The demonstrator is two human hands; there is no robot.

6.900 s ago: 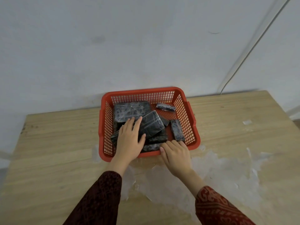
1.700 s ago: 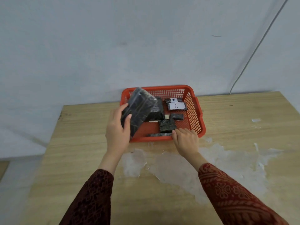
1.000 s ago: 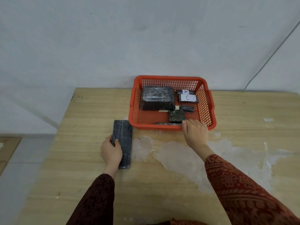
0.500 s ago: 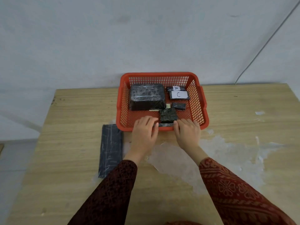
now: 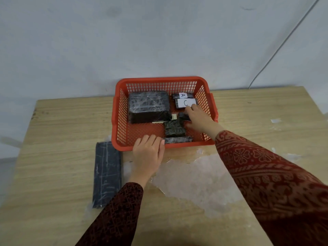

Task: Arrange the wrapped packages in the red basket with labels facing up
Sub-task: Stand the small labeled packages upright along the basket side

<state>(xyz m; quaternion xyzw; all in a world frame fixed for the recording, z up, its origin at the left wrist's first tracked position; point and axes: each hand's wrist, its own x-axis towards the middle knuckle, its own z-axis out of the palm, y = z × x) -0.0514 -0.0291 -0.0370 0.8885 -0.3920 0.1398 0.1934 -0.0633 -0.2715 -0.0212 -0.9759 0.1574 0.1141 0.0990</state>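
Left hand (image 5: 148, 153) flat, open on red basket (image 5: 122, 146) near rim; right hand (image 5: 199, 118) inside, fingers on small package (image 5: 183, 116), grip unclear. Labelled A (image 5: 182, 95) and C (image 5: 185, 103) packages at back right, long package (image 5: 107, 174) on counter (image 5: 62, 139)

Red basket (image 5: 122, 110), black packages (image 5: 148, 105)

Small package (image 5: 183, 116) half-hidden under right hand (image 5: 198, 119); its label unseen.
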